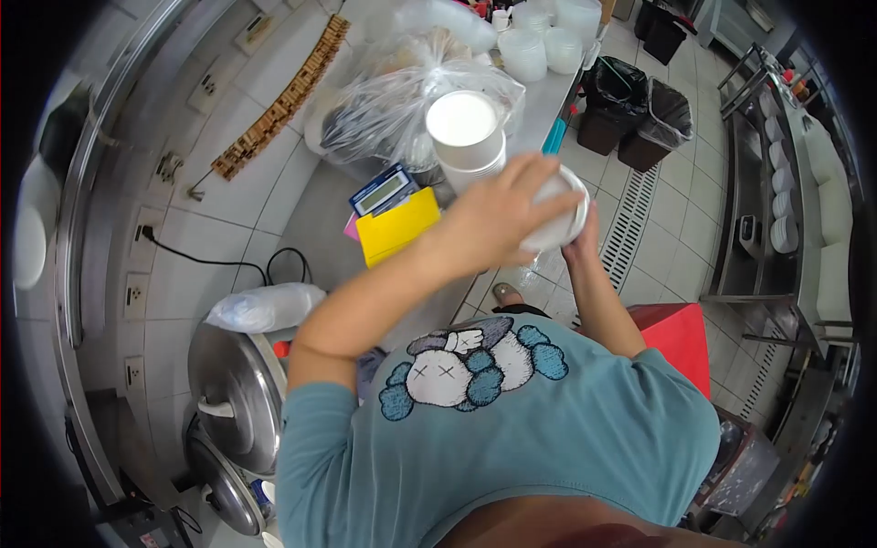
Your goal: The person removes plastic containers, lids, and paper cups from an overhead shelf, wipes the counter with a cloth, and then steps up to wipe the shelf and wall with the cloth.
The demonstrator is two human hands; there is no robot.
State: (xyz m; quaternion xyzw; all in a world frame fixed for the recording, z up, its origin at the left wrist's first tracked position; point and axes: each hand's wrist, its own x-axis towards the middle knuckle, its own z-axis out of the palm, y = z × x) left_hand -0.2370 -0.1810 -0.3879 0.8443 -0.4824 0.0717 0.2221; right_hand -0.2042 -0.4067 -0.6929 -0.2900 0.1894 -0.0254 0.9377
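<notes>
Currently working at the counter (312,212), with clear plastic bags (379,114) heaped on it. Near those, see stacked white tubs (467,137). Just right of the stack, holding white round container (559,215) between both hands: gripping with left hand (512,203), fingers spread wide over it, and supporting from the far side with right hand (585,236). Can't tell right finger spread, mostly hidden. Left of the stack, see flat yellow item (399,226) against small display device (382,189).

Hands (508,217) hold white container (550,235) near stacked cups (464,128).
</notes>
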